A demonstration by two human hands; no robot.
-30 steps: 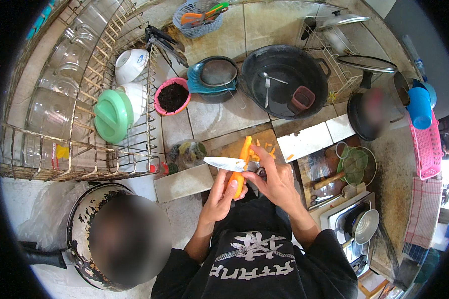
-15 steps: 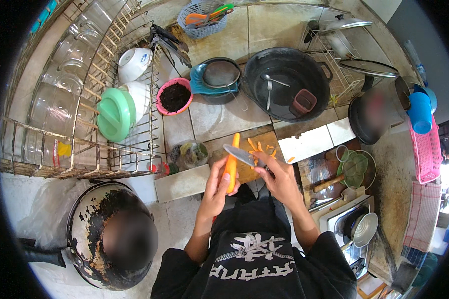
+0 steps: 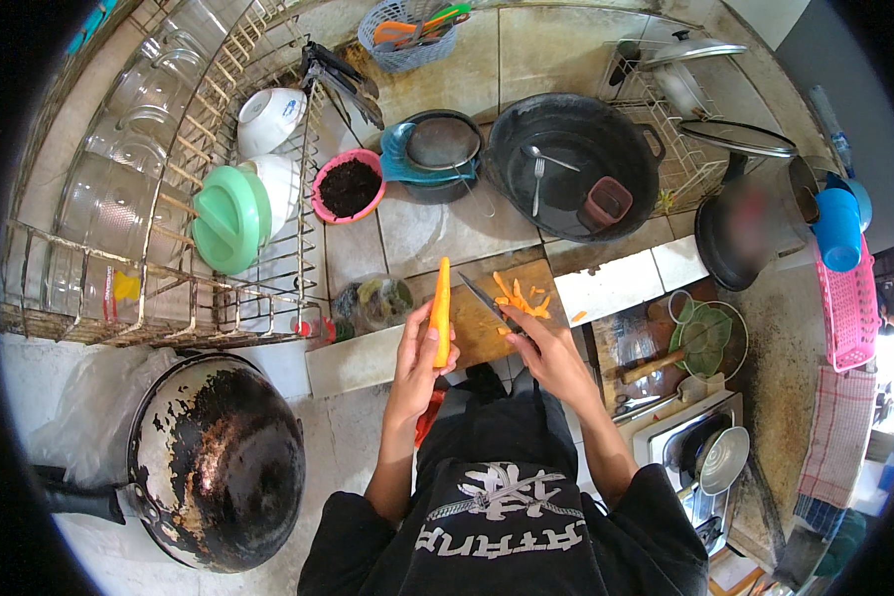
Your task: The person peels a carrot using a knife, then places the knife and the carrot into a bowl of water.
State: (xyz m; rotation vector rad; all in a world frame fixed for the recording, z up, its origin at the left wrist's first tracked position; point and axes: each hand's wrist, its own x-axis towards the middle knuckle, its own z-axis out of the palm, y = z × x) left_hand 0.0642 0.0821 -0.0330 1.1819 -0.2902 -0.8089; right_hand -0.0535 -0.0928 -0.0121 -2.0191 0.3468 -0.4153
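Note:
Upright in the grip of my left hand [image 3: 418, 361] is an orange carrot [image 3: 442, 313], its thin tip pointing away from me. My right hand [image 3: 550, 360] holds a knife [image 3: 484, 301] by its handle, the blade slanting up and left. A small gap separates blade and carrot. Beneath them lies a wooden cutting board [image 3: 487, 343]. Orange carrot peelings [image 3: 520, 296] are scattered on its right part, just beyond my right hand. One small orange scrap rests on the white tile right of the board.
A dish rack [image 3: 159, 233] with glasses and bowls stands at left. Behind the board are a pink pot of dark matter [image 3: 350, 187] and a big black basin [image 3: 573, 169] with cutlery. A blackened wok [image 3: 219, 462] sits lower left, a stove [image 3: 690, 467] lower right.
The knife has come off the carrot and now sits to its right, blade turned more edge-on. My left hand has shifted slightly left and stands the carrot more upright.

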